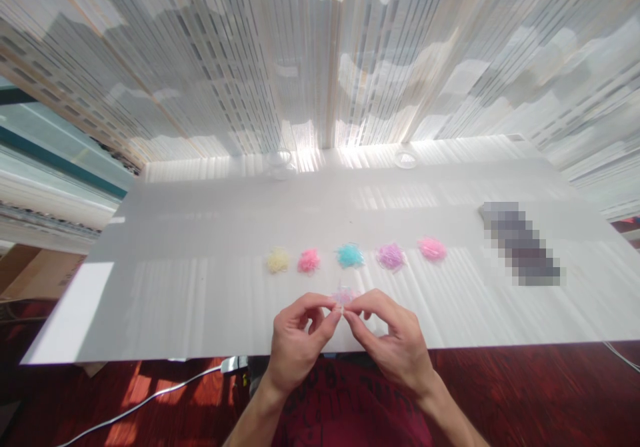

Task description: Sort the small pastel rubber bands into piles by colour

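My left hand (303, 330) and my right hand (390, 334) meet near the table's front edge, thumb and forefinger pinched on each. What lies between the fingertips is too small to make out. Just beyond them sits a little heap of pale pink and lilac pieces (344, 294), partly hidden by my fingers. Further back runs a row of small heaps of thin, short strands: a yellow heap (277, 259), a coral pink heap (309, 260), a turquoise heap (350, 255), a purple heap (391, 256) and a pink heap (433, 248).
The white table (190, 234) stands against a sheer striped curtain (300, 54). Two clear round containers (280, 159) (406, 160) are at its back edge. A blurred-out dark object (523, 244) lies at the right. A white cable (165, 390) and a cardboard box (43, 270) are at the left.
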`<state>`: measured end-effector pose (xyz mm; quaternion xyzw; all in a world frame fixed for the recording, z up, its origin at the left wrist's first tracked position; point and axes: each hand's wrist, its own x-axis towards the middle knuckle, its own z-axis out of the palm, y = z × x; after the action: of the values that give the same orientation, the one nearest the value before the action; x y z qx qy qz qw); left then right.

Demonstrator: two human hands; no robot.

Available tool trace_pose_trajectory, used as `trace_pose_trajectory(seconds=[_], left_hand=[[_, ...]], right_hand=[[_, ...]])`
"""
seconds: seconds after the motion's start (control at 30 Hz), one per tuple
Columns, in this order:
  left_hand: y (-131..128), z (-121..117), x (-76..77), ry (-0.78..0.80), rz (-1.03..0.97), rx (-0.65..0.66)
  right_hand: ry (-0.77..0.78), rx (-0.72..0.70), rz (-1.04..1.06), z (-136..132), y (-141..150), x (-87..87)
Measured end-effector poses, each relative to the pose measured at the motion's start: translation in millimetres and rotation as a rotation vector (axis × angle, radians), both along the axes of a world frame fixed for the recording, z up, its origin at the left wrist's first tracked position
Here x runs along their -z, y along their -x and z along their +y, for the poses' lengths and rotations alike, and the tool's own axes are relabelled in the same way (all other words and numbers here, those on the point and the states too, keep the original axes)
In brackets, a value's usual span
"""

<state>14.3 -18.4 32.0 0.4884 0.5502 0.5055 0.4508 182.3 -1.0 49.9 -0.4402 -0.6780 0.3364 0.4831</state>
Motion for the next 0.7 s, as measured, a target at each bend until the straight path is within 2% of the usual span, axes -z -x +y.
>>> trace_pose_trajectory(seconds=[0.23,0.5,0.6,0.7], left_hand=[[4,-3,2.2,-0.068,0.091,0.051],[6,-2,2.4,-0.137,0.122,0.034],[19,4,1.7,-0.135,0.151,-0.077],[43,14,2.5,-0.086,0.222,-0.288]], right_hand=[[0.177,-0.007,0.070,-4,4,2.4],[0.270,0.001,0.103,-6,0,7.5],[0.295,0.035,0.065,-6,-9,12.8],[0.315,0.117,0.022,-4,-24,22.7]])
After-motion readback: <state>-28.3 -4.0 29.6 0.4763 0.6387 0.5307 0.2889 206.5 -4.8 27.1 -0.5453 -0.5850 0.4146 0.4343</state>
